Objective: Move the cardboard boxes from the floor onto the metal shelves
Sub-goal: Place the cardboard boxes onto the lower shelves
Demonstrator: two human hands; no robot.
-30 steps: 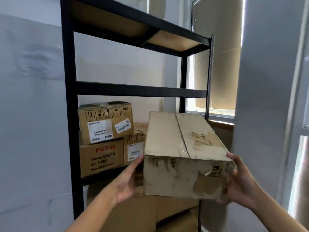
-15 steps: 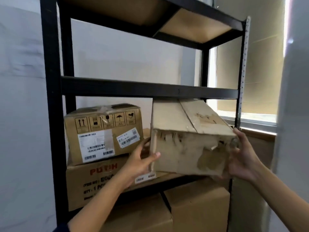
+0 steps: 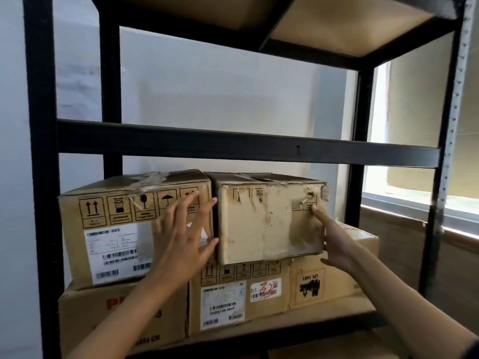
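The worn cardboard box [image 3: 269, 218] is sitting on the metal shelf [image 3: 248, 149], stacked on lower boxes [image 3: 243, 296] toward the shelf's right end, pressed against a labelled box [image 3: 124, 229]. The left hand [image 3: 181, 239] is spreading flat with straight fingers at the seam between both boxes. The right hand [image 3: 334, 242] is touching the worn box's front right corner with an extended forefinger, gripping nothing.

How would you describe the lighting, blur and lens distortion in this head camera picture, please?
Head view: the window at right is blown out, leaving the black shelf frame nearly silhouetted; the left hand is motion-smeared at the fingertips, the right hand sharper; label print on the worn box and its neighbours is too soft to read; the uprights lean outward from wide-angle distortion.
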